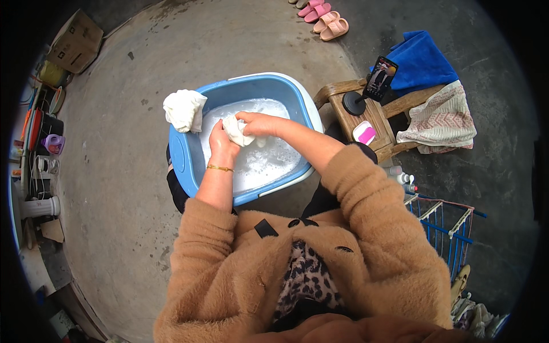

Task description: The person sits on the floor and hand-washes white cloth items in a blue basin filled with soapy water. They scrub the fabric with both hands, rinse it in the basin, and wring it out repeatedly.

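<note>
A blue plastic basin (253,85) with a pale outer rim stands before me, holding sudsy white water (274,158). Over the water, my left hand (221,142) and my right hand (259,124) both grip a wet white cloth (235,130). The cloth is bunched between them, and its lower end is partly hidden by my fingers. Another crumpled white cloth (184,110) hangs over the basin's upper left corner, apart from my hands.
At right, a wooden chair (358,122) bears a phone (380,78) on a stand and a pink soap bar (367,135) in a white dish. A blue towel (422,62) and a patterned towel (444,115) drape over it. Bottles (403,177) and a blue rack (446,231) stand nearer me.
</note>
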